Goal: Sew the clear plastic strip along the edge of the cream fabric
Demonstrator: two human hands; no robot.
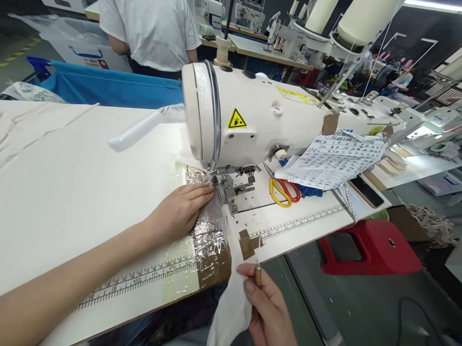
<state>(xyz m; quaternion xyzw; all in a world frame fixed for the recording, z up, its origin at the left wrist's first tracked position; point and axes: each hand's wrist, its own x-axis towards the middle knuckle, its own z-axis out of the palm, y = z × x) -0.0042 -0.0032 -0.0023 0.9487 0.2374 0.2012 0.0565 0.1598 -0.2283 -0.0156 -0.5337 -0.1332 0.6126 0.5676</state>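
1. Your left hand lies flat, gripping nothing, pressing the cloth by the needle; seam apparently unfinished.
2. Your right hand pinches the cloth's near end plus a small tool, off the table edge.

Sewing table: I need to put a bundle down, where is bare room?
Bare white tabletop lies beyond the left hand, toward the blue bin. Crowded right of the cream sewing machine: yellow-and-red scissors, handwritten paper sheet. The right hand holds white fabric at the edge.
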